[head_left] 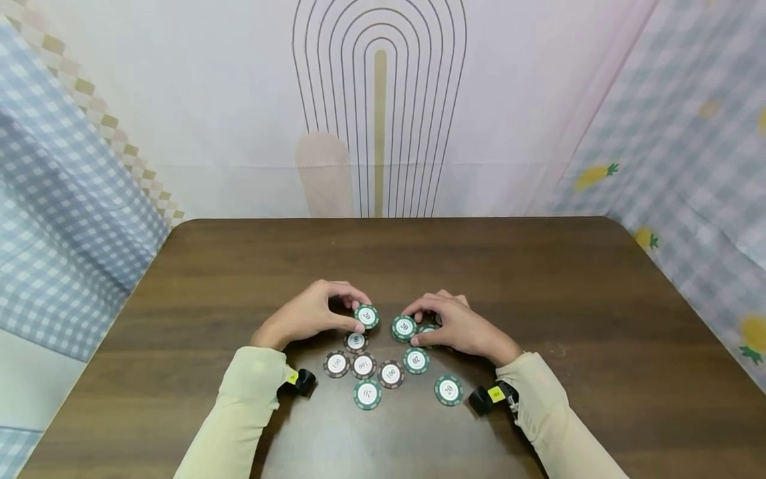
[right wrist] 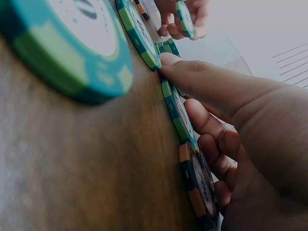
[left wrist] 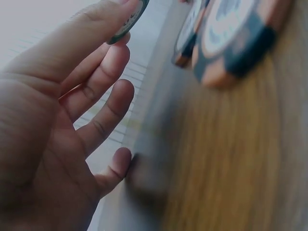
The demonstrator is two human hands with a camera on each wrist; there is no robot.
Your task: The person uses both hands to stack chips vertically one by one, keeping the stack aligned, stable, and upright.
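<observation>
My left hand [head_left: 311, 314] pinches a green poker chip [head_left: 367, 316] between thumb and fingers, raised above the table; the chip's edge also shows in the left wrist view. My right hand [head_left: 457, 326] grips green chips [head_left: 403, 327] at thumb and fingertips, and in the right wrist view they look stacked. Beneath the right palm lie another green chip [right wrist: 178, 111] and a black-and-orange chip [right wrist: 196, 187], partly covered by the fingers. Nearest the left thumb is a black chip [head_left: 356, 342].
More chips lie flat on the brown wooden table [head_left: 239, 259]: black ones [head_left: 363, 365] in a loose cluster, green ones [head_left: 367, 394] toward the front, and a green chip [head_left: 448, 390] near the right wrist. A patterned cloth [head_left: 239, 133] hangs behind the table.
</observation>
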